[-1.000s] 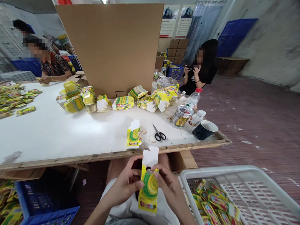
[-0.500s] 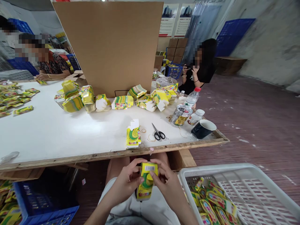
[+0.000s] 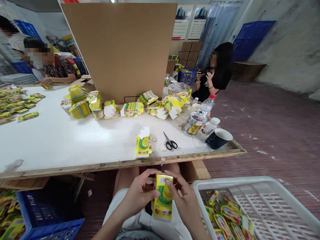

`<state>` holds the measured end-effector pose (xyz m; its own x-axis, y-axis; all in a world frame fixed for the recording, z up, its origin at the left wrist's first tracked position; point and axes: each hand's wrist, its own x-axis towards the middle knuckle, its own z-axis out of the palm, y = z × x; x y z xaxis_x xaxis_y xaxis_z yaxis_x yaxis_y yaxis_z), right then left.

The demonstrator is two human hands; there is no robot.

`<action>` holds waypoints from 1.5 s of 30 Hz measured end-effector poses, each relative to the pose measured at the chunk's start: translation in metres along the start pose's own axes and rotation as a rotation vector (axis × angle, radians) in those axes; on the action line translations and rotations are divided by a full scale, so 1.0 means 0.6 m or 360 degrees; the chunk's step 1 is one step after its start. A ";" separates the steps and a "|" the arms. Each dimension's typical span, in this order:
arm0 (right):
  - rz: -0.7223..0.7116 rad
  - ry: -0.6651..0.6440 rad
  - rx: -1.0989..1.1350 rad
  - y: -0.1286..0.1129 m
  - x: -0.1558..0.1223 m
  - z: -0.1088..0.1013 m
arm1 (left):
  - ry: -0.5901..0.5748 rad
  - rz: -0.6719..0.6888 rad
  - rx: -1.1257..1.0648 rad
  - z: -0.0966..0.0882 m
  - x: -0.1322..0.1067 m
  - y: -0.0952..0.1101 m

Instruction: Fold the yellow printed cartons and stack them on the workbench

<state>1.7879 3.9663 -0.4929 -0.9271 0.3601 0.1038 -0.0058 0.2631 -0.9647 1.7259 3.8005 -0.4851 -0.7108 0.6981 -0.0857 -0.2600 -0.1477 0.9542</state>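
Note:
Over my lap, both hands hold one small yellow and green printed carton (image 3: 163, 200), its barcode end toward the table. My left hand (image 3: 142, 190) grips its left side, thumb on the front and fingers behind the edge. On the right side, my right hand (image 3: 181, 191) has its thumb pressed on the front near the barcode and its fingers at the top edge. Ahead on the white table (image 3: 75, 140) lies a stack of flat yellow cartons (image 3: 143, 146). Black-handled scissors (image 3: 170, 142) and loose rubber bands (image 3: 162, 147) are beside that stack.
A white basket (image 3: 235, 181) with filled yellow packs stands at my right; a blue crate (image 3: 50, 228) is at my left. Bundles of cartons (image 3: 132, 109) line a large cardboard sheet (image 3: 120, 50). A dark mug (image 3: 218, 138) sits near the table corner. Other people sit farther off.
The carton has shifted slightly right and down and turned a little, with both hands still on it. My right thumb has moved up toward the barcode. The whole view has shifted slightly.

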 end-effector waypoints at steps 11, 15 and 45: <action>-0.0436 0.0584 -0.1090 -0.026 -0.018 -0.168 | 0.0631 0.0513 0.1549 -0.140 0.106 -0.026; -0.0034 0.0327 -0.0494 -0.003 -0.004 -0.083 | 0.0642 0.0550 0.1554 -0.152 0.097 -0.046; 0.0378 0.0152 0.0739 0.040 0.000 0.061 | -0.0001 0.0129 -0.0693 0.002 0.025 -0.008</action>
<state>1.7743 3.9399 -0.5250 -0.8850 0.4470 -0.1299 0.0147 -0.2521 -0.9676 1.7172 3.8126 -0.4908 -0.7400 0.6724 -0.0153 -0.4545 -0.4832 0.7483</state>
